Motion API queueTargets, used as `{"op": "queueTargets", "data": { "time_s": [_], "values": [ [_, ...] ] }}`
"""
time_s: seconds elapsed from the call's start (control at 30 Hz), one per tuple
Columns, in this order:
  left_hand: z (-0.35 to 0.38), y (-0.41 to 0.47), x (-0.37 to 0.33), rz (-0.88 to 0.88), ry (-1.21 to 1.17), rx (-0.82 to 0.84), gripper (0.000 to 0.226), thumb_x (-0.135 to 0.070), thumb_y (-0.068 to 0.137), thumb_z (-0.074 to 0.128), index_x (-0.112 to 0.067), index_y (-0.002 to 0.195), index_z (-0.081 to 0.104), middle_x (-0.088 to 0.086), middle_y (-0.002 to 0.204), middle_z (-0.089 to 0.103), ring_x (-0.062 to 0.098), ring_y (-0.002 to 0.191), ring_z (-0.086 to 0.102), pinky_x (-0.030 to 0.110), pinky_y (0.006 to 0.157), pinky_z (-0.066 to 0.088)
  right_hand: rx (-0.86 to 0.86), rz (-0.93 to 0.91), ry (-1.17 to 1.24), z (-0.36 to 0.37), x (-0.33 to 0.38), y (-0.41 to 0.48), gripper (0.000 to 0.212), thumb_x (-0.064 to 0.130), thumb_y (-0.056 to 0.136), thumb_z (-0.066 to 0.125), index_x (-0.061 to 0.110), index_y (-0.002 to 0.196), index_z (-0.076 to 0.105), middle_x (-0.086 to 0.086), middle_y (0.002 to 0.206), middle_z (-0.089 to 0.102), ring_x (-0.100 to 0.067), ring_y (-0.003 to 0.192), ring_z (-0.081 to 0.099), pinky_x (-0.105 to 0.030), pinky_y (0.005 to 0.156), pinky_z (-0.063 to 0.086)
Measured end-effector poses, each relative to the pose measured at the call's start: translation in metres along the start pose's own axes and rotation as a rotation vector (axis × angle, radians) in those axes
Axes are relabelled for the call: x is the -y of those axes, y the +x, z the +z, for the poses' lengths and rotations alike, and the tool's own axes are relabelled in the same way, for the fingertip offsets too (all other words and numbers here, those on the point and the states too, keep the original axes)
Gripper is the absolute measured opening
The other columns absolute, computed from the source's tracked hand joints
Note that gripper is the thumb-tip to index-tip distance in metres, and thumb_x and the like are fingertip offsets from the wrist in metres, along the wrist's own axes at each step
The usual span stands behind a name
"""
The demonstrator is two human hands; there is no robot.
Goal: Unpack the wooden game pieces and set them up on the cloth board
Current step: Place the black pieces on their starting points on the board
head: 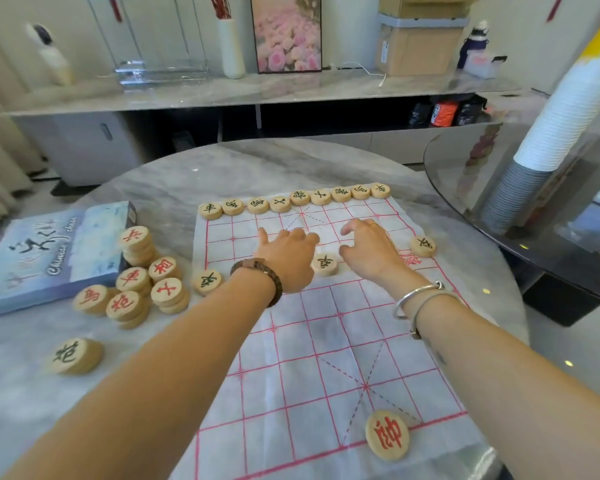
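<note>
A white cloth board (326,341) with a red grid lies on the marble table. Several round wooden pieces with black characters line its far edge (293,200). My left hand (286,254) and my right hand (369,247) hover palm down over the far half of the board, fingers spread and loosely bent, holding nothing visible. A black-marked piece (325,264) sits between them. More black pieces lie at the board's left edge (207,282) and right edge (423,245). A red-marked piece (387,435) rests at the near edge.
Stacks of red-marked pieces (146,275) stand left of the board beside the blue game box (49,258). A single black-marked piece (73,355) lies on the table nearer me. A glass table (482,168) with a tall stack of paper cups (551,133) is at the right.
</note>
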State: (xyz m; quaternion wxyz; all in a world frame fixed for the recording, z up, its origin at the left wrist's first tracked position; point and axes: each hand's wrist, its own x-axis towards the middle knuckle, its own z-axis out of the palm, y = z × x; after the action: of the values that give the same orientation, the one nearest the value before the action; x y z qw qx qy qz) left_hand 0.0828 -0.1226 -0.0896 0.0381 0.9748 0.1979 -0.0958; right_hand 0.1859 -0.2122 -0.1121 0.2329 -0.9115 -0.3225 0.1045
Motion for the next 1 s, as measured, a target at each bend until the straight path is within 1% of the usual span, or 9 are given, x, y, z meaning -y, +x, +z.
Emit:
{"op": "queueTargets", "data": {
  "time_s": [0.1, 0.2, 0.33, 0.47, 0.57, 0.7, 0.8, 0.93, 1.0],
  "values": [
    [-0.001, -0.032, 0.045, -0.116, 0.012, -0.019, 0.048, -0.02, 0.094, 0.045, -0.019, 0.14, 0.032, 0.004, 0.141, 0.038, 0.025, 0.132, 0.036, 0.056, 0.112, 0.015, 0.067, -0.107, 0.003, 0.026, 0.05, -0.012, 0.038, 0.014, 0.089, 0.052, 0.014, 0.127, 0.049, -0.009, 0.134, 0.045, -0.026, 0.125, 0.043, -0.038, 0.102, 0.038],
    [0.003, -0.067, 0.093, -0.218, 0.024, -0.016, 0.049, -0.023, 0.092, 0.048, -0.019, 0.139, 0.033, 0.005, 0.139, 0.04, 0.026, 0.13, 0.039, 0.051, 0.109, 0.024, 0.143, -0.204, 0.007, 0.056, 0.095, -0.027, 0.038, 0.015, 0.089, 0.051, 0.013, 0.127, 0.048, -0.008, 0.135, 0.045, -0.026, 0.126, 0.042, -0.036, 0.1, 0.038],
    [0.014, -0.109, 0.151, -0.374, -0.076, 0.023, 0.046, -0.016, 0.09, 0.048, -0.014, 0.135, 0.037, 0.008, 0.137, 0.041, 0.03, 0.127, 0.043, 0.044, 0.102, 0.035, 0.226, -0.33, 0.004, 0.093, 0.144, -0.048, 0.035, 0.014, 0.09, 0.051, 0.013, 0.125, 0.049, -0.01, 0.131, 0.049, -0.027, 0.123, 0.044, -0.032, 0.095, 0.037],
    [0.037, -0.137, 0.197, -0.486, -0.156, 0.128, 0.052, -0.012, 0.089, 0.049, -0.013, 0.139, 0.034, 0.011, 0.141, 0.038, 0.032, 0.128, 0.042, 0.039, 0.102, 0.04, 0.339, -0.434, -0.026, 0.128, 0.181, -0.064, 0.034, 0.015, 0.089, 0.054, 0.012, 0.122, 0.05, -0.011, 0.127, 0.055, -0.03, 0.119, 0.05, -0.034, 0.093, 0.041],
    [0.053, -0.147, 0.217, -0.556, -0.217, 0.21, 0.056, -0.021, 0.087, 0.056, -0.011, 0.138, 0.034, 0.013, 0.138, 0.044, 0.031, 0.124, 0.046, 0.037, 0.1, 0.043, 0.45, -0.47, -0.062, 0.151, 0.2, -0.07, 0.041, 0.017, 0.086, 0.06, 0.01, 0.124, 0.046, -0.012, 0.128, 0.052, -0.029, 0.119, 0.05, -0.033, 0.091, 0.04],
    [0.061, -0.146, 0.224, -0.568, -0.324, 0.249, 0.054, -0.025, 0.088, 0.057, -0.011, 0.137, 0.038, 0.013, 0.135, 0.049, 0.029, 0.122, 0.049, 0.034, 0.098, 0.041, 0.573, -0.49, -0.032, 0.172, 0.216, -0.077, 0.068, 0.025, 0.08, 0.072, 0.007, 0.135, 0.037, -0.01, 0.14, 0.044, -0.026, 0.128, 0.044, -0.035, 0.103, 0.038],
    [0.061, -0.142, 0.226, -0.53, -0.345, 0.235, 0.049, -0.022, 0.087, 0.058, -0.012, 0.132, 0.043, 0.013, 0.13, 0.054, 0.029, 0.118, 0.052, 0.035, 0.096, 0.043, 0.568, -0.497, -0.002, 0.186, 0.226, -0.082, 0.076, 0.027, 0.076, 0.075, 0.011, 0.138, 0.033, -0.008, 0.137, 0.049, -0.027, 0.125, 0.048, -0.036, 0.099, 0.043],
    [0.061, -0.14, 0.228, -0.491, -0.304, 0.249, 0.036, -0.017, 0.09, 0.053, -0.007, 0.124, 0.047, 0.013, 0.128, 0.056, 0.028, 0.116, 0.054, 0.032, 0.093, 0.043, 0.543, -0.501, -0.038, 0.198, 0.234, -0.084, 0.06, 0.027, 0.076, 0.071, 0.013, 0.128, 0.045, -0.009, 0.124, 0.059, -0.029, 0.113, 0.057, -0.035, 0.087, 0.047],
    [0.059, -0.141, 0.225, -0.479, -0.316, 0.262, 0.033, -0.017, 0.09, 0.051, -0.006, 0.121, 0.049, 0.014, 0.123, 0.058, 0.027, 0.105, 0.059, 0.029, 0.082, 0.047, 0.525, -0.518, -0.049, 0.197, 0.232, -0.084, 0.05, 0.028, 0.076, 0.067, 0.016, 0.121, 0.052, -0.008, 0.117, 0.063, -0.029, 0.108, 0.059, -0.034, 0.08, 0.048]
  ]
}}
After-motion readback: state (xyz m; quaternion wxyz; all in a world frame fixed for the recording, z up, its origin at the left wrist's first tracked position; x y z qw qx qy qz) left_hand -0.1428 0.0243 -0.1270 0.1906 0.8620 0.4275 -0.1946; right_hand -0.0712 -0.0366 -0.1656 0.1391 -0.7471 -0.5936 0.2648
